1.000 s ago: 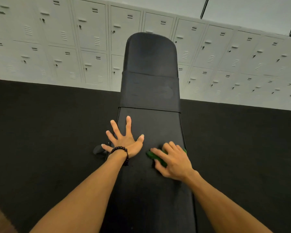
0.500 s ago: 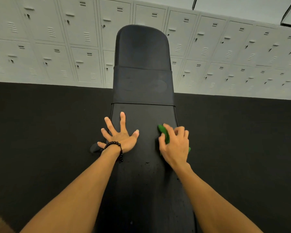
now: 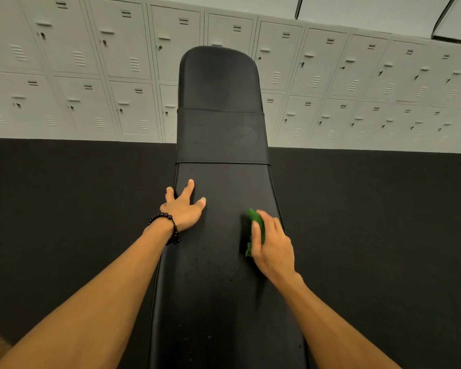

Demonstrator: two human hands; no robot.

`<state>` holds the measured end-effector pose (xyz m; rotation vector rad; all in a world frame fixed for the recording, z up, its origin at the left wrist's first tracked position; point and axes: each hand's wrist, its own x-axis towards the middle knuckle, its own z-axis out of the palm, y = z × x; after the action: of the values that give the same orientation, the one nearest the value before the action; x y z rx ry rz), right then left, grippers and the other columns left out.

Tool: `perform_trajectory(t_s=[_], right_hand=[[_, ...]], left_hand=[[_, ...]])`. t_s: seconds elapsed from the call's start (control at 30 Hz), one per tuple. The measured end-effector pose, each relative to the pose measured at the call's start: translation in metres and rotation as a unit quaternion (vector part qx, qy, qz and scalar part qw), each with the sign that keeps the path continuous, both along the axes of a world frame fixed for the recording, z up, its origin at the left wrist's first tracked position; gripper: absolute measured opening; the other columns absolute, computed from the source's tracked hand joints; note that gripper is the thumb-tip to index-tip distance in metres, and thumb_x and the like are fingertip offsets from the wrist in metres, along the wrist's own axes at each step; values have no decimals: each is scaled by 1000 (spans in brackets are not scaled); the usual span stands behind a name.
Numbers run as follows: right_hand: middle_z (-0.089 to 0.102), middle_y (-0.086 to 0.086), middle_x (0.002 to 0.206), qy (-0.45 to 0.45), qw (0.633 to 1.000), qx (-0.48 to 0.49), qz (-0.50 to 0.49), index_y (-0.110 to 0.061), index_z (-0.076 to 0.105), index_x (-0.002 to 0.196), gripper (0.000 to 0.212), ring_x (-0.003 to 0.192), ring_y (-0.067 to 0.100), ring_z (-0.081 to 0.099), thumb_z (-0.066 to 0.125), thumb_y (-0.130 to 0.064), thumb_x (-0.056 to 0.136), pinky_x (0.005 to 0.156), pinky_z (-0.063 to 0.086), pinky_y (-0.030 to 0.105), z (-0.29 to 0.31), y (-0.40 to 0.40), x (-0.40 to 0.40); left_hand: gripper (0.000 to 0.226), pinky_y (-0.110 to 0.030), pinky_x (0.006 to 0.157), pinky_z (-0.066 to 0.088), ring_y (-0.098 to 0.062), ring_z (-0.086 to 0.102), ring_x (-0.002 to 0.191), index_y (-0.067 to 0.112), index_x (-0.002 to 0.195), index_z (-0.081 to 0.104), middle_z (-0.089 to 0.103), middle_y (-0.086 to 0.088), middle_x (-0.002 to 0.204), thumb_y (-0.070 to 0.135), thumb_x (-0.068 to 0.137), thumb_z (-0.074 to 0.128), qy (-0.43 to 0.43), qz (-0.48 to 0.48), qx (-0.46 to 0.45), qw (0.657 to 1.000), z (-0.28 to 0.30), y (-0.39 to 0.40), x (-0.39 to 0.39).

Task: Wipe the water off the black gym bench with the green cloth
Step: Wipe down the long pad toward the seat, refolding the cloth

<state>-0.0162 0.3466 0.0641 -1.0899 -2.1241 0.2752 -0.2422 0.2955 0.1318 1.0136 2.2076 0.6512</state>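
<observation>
The black gym bench (image 3: 218, 288) runs away from me down the middle of the head view, with its backrest raised at the far end. Small water drops (image 3: 218, 265) dot the pad between my arms. My left hand (image 3: 184, 209), with a dark bead bracelet at the wrist, lies flat on the pad near its left edge, fingers spread. My right hand (image 3: 272, 243) holds the bunched green cloth (image 3: 257, 227) against the pad near the right edge. Most of the cloth is hidden under that hand.
Dark rubber floor (image 3: 64, 222) lies on both sides of the bench. A wall of pale grey lockers (image 3: 91, 75) stands behind the backrest. A black band (image 3: 221, 134) wraps the bench where the backrest begins.
My right hand has carried the cloth from the pad's middle toward the right edge, turning so the fingers point up the bench. My left hand has shifted slightly toward the left edge.
</observation>
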Motion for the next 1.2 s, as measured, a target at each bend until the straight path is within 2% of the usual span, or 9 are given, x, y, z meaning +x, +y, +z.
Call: perform_trajectory(t_s=[0.17,0.33,0.5,0.7,0.8,0.93,1.0,1.13,1.2], right_hand=[[66,-4,92,6,991,-39,130,-22,58,112,21,77,17,63,42,-34,104,65,51,36,33,-38,-52],[69,9,90,-137,969,-22,203,-15,55,104,28,76,37,66,40,-39,103,57,43,39,11,-80,-102],[66,8,98,-292,909,82,287,-17,51,119,34,78,39,67,33,-42,104,60,44,42,-22,-104,-104],[58,3,77,-270,840,291,370,-18,62,111,28,61,25,59,49,-40,98,47,44,35,-42,-84,-101],[57,4,81,-294,790,336,421,-23,62,119,33,67,24,55,45,-44,100,52,45,37,-50,-83,-99],[56,6,87,-238,908,267,219,-25,60,124,38,75,29,58,51,-50,97,53,47,38,-31,-72,-112],[55,7,94,-233,923,239,192,-25,55,130,45,80,29,56,50,-54,95,56,48,39,-31,-77,-114],[52,6,96,-317,794,301,423,-26,55,129,46,84,25,49,50,-53,92,60,42,37,-44,-98,-94],[50,6,95,-328,779,311,435,-26,59,124,43,83,26,49,53,-49,88,59,41,36,-40,-91,-92]], left_hand=[[56,-46,120,19,-31,13,150,37,155,19,6,-6,165,46,102,36,-9,18,93,995,-3,-25,10],[50,-49,109,38,-33,52,127,35,149,36,59,-15,133,44,100,42,-112,86,146,979,-12,-81,1],[47,-40,113,35,-16,50,129,32,146,41,59,1,135,45,102,41,-188,150,136,961,-68,-140,10],[52,-31,102,33,-9,43,127,29,144,46,46,6,141,55,102,30,-395,210,162,880,-92,-159,25],[61,-42,98,32,-17,34,140,34,145,44,40,6,152,66,97,25,-440,208,162,859,-98,-163,20],[64,-37,86,37,-14,43,123,37,145,41,48,3,138,71,94,23,-466,204,140,850,-95,-169,16],[68,-48,96,33,-19,39,134,39,147,37,43,1,148,75,92,21,-465,199,140,851,-96,-169,13],[77,-57,104,31,-28,34,140,40,146,39,39,0,152,83,85,20,-457,218,134,852,-98,-165,9],[79,-57,110,29,-28,33,142,37,148,38,36,-5,155,82,86,20,-444,219,140,858,-94,-161,9]])
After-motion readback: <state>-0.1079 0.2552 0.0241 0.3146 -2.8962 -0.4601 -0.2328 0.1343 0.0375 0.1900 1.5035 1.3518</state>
